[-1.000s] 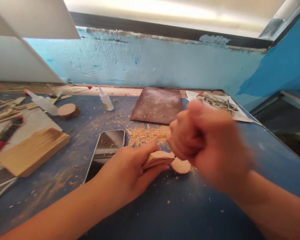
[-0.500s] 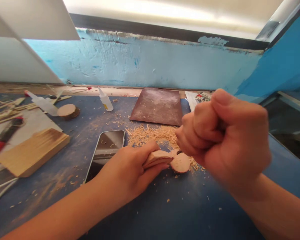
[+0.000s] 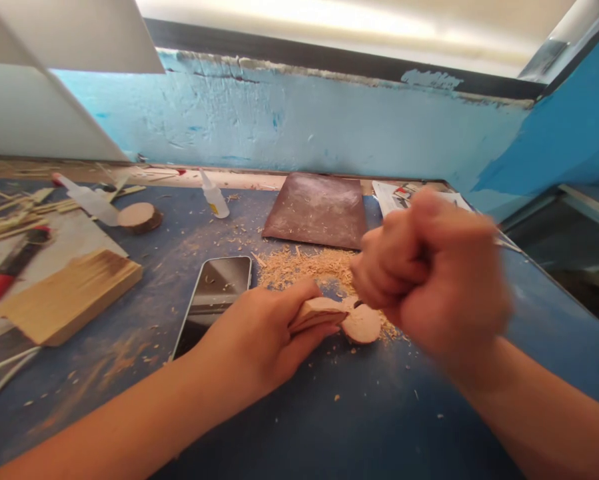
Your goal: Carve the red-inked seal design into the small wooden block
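Observation:
My left hand [image 3: 259, 337] is closed around a pale carved wooden piece [image 3: 319, 312] and presses it onto the blue table [image 3: 329, 427]. The piece ends in a rounded lobe [image 3: 362, 325] lying on the table. My right hand [image 3: 429, 280] is a blurred fist right above that lobe; a small dark tip shows under it, but what it grips is hidden. Wood shavings [image 3: 304, 263] lie in a heap just behind the piece.
A phone [image 3: 214, 293] lies face up left of my hand. Brown sandpaper sheet [image 3: 319, 210], glue bottle [image 3: 214, 197], round wood slice [image 3: 138, 217], wooden block [image 3: 69, 293], red-handled tool [image 3: 9, 270] and thin sticks [image 3: 9, 213] sit further back and left. Papers [image 3: 399, 193] lie at back right.
My right fist rose and swung right, then came back down over the rounded lobe. My left hand and the wooden piece stayed put.

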Action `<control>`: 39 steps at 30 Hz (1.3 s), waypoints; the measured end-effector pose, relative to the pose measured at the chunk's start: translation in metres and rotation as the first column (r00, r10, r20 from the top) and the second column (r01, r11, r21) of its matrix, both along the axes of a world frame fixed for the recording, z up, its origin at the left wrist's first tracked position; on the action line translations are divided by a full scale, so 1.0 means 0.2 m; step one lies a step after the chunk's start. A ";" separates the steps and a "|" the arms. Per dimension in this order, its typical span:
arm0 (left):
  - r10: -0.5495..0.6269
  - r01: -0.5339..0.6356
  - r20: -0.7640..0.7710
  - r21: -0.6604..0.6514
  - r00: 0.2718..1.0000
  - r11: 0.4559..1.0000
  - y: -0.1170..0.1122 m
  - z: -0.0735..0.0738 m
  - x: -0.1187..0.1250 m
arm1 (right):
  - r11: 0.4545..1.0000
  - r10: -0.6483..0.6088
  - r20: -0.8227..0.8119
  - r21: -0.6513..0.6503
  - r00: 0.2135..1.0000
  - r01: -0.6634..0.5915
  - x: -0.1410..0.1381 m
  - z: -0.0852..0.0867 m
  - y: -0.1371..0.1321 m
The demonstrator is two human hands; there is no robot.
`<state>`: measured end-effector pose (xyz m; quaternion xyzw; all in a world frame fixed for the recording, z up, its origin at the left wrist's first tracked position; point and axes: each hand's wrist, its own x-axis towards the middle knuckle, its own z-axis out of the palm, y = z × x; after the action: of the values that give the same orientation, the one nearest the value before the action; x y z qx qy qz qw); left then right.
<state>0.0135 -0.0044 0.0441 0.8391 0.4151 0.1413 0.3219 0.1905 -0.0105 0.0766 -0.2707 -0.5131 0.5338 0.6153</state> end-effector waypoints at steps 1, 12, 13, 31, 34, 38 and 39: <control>0.002 -0.002 -0.003 0.002 1.000 1.000 0.00 0.00 0.00 | 1.000 0.023 0.019 0.000 1.000 -0.023 0.00 0.00 0.00; -0.014 0.014 -0.058 -0.011 0.998 1.000 0.00 -0.01 0.00 | 0.999 0.017 -0.022 -0.049 1.000 -0.018 0.01 0.01 0.01; -0.016 0.016 -0.061 -0.008 0.998 1.000 0.00 -0.01 0.00 | 0.999 0.019 -0.022 -0.047 1.000 -0.020 0.01 0.01 0.01; -0.019 0.020 -0.059 0.014 0.998 1.000 0.00 -0.03 0.00 | 0.994 0.033 -0.013 -0.100 0.999 -0.034 0.00 0.00 0.01; -0.020 0.022 -0.054 0.028 0.998 0.999 0.00 -0.03 0.00 | 0.996 0.025 -0.041 -0.081 0.999 -0.028 0.01 0.00 0.01; -0.022 0.023 -0.054 0.018 0.998 1.000 -0.01 -0.03 0.01 | 0.995 0.063 0.026 -0.078 0.998 -0.061 0.01 -0.01 0.02; -0.021 0.022 -0.050 0.014 0.998 1.000 -0.01 -0.02 0.01 | 0.996 0.059 0.023 -0.063 0.998 -0.058 0.01 -0.01 0.02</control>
<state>0.0150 -0.0064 0.0393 0.8492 0.4129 0.1197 0.3066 0.1927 -0.0064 0.0738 -0.2812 -0.5112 0.5641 0.5843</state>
